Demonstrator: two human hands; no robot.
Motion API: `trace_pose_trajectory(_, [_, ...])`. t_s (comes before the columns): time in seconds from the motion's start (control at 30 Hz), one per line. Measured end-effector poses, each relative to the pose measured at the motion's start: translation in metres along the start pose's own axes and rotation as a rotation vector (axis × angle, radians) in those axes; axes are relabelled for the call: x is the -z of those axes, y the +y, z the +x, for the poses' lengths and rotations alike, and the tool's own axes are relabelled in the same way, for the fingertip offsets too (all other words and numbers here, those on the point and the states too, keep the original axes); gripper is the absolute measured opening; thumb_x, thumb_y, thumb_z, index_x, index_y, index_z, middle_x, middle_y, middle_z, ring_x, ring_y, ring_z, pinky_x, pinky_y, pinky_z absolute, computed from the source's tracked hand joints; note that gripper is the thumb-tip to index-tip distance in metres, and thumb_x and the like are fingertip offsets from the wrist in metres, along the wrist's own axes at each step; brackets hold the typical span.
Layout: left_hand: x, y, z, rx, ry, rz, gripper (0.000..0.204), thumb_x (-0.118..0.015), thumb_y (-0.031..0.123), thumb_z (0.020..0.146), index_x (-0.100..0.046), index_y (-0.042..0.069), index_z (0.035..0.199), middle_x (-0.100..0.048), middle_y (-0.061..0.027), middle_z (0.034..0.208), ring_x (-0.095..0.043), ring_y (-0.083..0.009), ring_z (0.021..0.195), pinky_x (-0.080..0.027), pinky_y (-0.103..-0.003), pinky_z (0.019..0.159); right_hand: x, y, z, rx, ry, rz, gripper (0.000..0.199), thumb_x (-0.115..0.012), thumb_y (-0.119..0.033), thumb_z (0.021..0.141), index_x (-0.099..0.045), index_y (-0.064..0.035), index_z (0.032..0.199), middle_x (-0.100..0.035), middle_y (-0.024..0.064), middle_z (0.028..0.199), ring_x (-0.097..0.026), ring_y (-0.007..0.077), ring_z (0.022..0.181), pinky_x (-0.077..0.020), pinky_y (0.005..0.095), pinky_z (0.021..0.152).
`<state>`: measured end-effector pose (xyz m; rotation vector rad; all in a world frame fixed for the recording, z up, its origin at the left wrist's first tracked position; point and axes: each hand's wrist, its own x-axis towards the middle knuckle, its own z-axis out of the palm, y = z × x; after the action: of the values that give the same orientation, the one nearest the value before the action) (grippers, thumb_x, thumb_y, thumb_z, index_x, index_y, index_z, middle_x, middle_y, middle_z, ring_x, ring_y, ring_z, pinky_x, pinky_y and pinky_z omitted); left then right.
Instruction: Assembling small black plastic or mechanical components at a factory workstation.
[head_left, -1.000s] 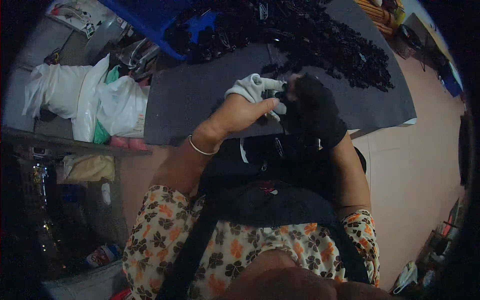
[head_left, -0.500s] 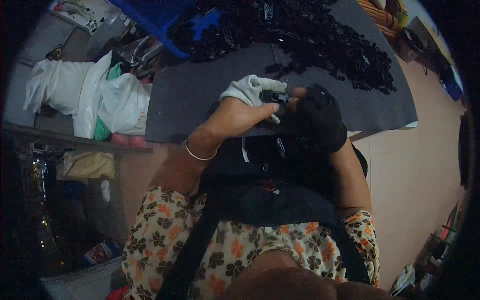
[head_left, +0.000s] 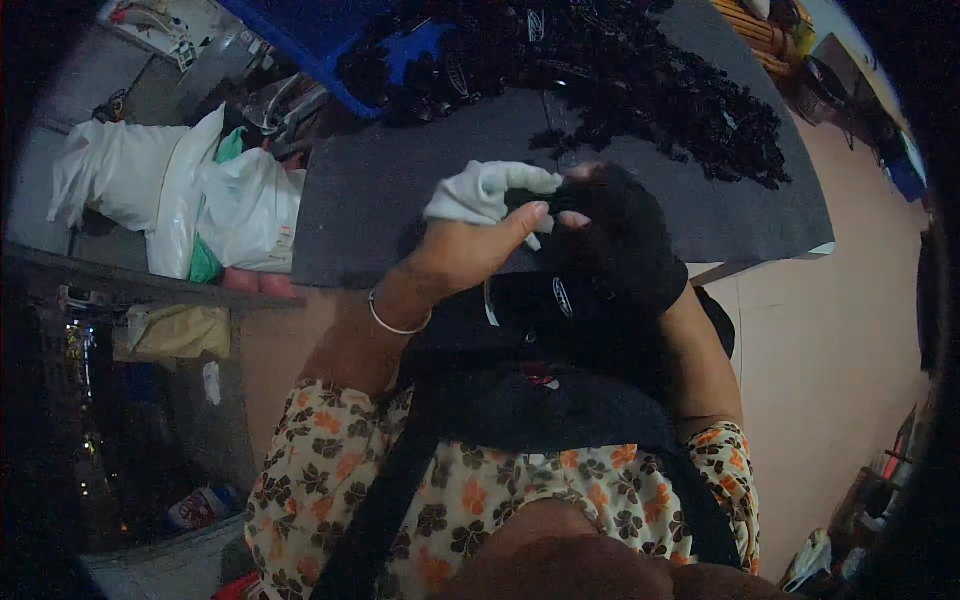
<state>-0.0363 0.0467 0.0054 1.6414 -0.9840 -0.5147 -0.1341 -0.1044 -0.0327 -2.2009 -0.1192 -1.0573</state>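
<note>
over the near edge of the grey mat you are pinching a white cloth in your left hand against the black fabric piece covering your right hand, its grip hidden; next likely needing a firmer tug.

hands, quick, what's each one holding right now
Left hand: closed on a white cloth.
Right hand: inside a black fabric piece, so its grip cannot be told.

Right hand hidden inside black fabric; blue bin cut off by the top edge.
</note>
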Motion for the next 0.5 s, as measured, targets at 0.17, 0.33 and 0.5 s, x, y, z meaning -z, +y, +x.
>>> trace_pose_trajectory(0.17, [0.0, 0.015, -0.01, -0.177, -0.128, 0.339, 0.022, -0.055, 0.002, 0.079, -0.059, -0.004, 0.1, -0.062, -0.0164, 0.094, -0.063, -0.0167, 0.075, -0.052, -0.025, 0.063, 0.012, -0.002, -0.002, -0.359, -0.337, 0.237, 0.031, -0.071, -0.013, 0.068, -0.058, -0.0007, 0.093, -0.056, 0.0124, 0.081, -0.057, 0.022, 0.075, -0.0447, 0.0315, 0.066])
trace_pose_trajectory(0.33, [0.003, 0.019, -0.009, -0.141, -0.258, 0.474, 0.027, -0.059, 0.012, 0.08, -0.059, -0.001, 0.103, -0.062, -0.0155, 0.096, -0.062, -0.0203, 0.082, -0.05, -0.028, 0.071, 0.025, -0.005, 0.005, -0.329, -0.496, 0.208, 0.032, -0.069, -0.021, 0.071, -0.06, 0.0008, 0.093, -0.061, 0.0174, 0.086, -0.06, 0.0308, 0.079, -0.0472, 0.0367, 0.072])
trace_pose_trajectory(0.5, [0.028, -0.017, 0.046, -0.554, -0.109, 0.824, 0.035, -0.061, 0.018, 0.078, -0.056, 0.005, 0.109, -0.056, -0.0166, 0.109, -0.055, -0.0319, 0.098, -0.045, -0.035, 0.082, 0.032, 0.018, -0.007, -0.253, -0.638, 0.163, 0.029, -0.07, -0.011, 0.068, -0.058, -0.0017, 0.092, -0.054, 0.0097, 0.078, -0.055, 0.0216, 0.074, -0.045, 0.0343, 0.067])
